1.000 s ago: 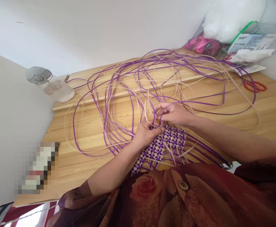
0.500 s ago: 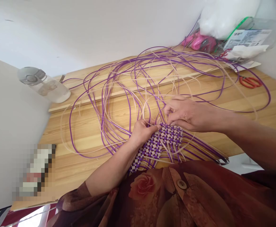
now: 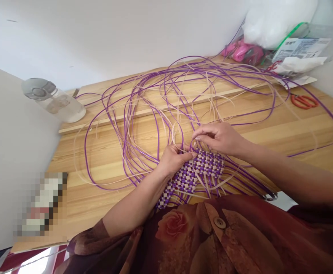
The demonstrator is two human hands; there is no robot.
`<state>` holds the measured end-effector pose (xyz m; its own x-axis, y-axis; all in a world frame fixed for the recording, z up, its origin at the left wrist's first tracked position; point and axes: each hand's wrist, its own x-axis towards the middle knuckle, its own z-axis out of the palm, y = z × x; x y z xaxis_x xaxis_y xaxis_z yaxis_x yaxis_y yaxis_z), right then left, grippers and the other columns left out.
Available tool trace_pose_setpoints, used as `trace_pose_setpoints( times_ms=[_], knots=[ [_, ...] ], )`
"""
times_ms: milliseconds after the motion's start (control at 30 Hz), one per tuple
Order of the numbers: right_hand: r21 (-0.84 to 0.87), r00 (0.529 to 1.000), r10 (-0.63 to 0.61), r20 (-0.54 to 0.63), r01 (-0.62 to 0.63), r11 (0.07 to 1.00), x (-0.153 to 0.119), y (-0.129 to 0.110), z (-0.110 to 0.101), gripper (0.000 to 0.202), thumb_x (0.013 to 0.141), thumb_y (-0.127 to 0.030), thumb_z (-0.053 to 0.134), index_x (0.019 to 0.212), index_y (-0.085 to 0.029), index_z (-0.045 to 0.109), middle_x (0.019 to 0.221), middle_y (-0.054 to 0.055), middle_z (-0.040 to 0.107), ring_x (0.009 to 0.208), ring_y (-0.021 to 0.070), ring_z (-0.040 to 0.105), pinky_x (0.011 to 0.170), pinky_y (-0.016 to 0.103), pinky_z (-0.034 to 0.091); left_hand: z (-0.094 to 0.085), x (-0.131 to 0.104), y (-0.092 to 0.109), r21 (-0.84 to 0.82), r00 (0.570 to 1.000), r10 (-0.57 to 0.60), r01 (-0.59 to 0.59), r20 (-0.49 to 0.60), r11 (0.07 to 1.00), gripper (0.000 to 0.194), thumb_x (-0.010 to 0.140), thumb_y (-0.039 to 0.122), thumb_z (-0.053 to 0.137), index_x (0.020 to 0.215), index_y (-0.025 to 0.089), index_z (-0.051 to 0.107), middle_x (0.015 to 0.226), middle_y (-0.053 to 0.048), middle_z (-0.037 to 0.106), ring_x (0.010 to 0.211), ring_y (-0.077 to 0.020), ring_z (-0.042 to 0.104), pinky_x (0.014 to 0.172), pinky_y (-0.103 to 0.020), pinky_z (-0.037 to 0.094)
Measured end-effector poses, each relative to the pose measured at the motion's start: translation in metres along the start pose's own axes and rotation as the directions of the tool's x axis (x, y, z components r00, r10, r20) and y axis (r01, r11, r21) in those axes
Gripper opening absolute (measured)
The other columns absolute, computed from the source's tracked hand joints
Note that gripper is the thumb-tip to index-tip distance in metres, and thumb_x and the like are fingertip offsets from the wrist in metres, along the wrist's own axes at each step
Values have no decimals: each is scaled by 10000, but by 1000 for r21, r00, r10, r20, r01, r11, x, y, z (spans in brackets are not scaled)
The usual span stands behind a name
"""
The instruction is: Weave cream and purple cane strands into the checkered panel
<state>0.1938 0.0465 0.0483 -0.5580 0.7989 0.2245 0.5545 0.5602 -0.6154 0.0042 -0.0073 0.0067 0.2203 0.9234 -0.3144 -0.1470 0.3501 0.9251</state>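
Note:
A woven piece (image 3: 185, 177) in a purple and cream check lies at the table's front, close to my body. My left hand (image 3: 173, 159) grips its far edge, the thumb pressed on top of the weave. Just beyond that edge my right hand (image 3: 216, 137) pinches a purple strand (image 3: 191, 144) between thumb and fingertips; the strand bends in a small loop there. Long loose purple and cream strands (image 3: 157, 125) fan out from the weave over the table. More strand ends (image 3: 240, 179) run off its right side towards a metal clip (image 3: 270, 196).
A clear bottle with a grey lid (image 3: 53, 99) stands at the back left. Orange-handled scissors (image 3: 304, 101) lie at the right. Plastic bags (image 3: 280, 23) and a pink bundle (image 3: 242, 52) fill the back right corner. A blurred-out object (image 3: 45, 205) rests at the left edge.
My right hand has shifted slightly, its fingers now pointing left with a purple strand looped at the tips. A long purple loop at the right has swung outward. My left hand keeps its hold.

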Motion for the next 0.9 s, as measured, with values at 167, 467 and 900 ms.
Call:
trace_pose_setpoints(
  times_ms=[167, 467, 900],
  knots=[
    [-156, 979, -188, 74, 198, 968, -8, -1, -6, 288, 876, -126, 450, 966, -194, 714, 929, 40, 731, 884, 174, 638, 826, 289, 429, 0, 0, 1, -21, 999, -37, 37, 4, 999, 305, 554, 316, 868, 735, 138, 699, 641, 6, 663, 553, -86, 546, 586, -231, 410],
    [-295, 951, -70, 301, 162, 942, -16, -27, -18, 245, 830, -95, 431, 854, -164, 665, 843, 71, 665, 766, 178, 579, 709, 293, 379, 1, -1, 4, -47, 999, -45, 46, 8, 998, 282, 549, 295, 857, 706, 140, 682, 614, 17, 644, 529, -77, 516, 559, -222, 389],
    [-55, 968, 235, 88, -231, 971, -43, -32, 26, 213, 922, -291, 439, 754, -197, 529, 691, 2, 574, 629, 143, 482, 600, 269, 297, 4, 6, -5, 233, 986, 154, -134, -69, 963, 260, 672, 355, 759, 704, 152, 599, 594, 41, 542, 538, -72, 442, 544, -209, 339]
  ],
)
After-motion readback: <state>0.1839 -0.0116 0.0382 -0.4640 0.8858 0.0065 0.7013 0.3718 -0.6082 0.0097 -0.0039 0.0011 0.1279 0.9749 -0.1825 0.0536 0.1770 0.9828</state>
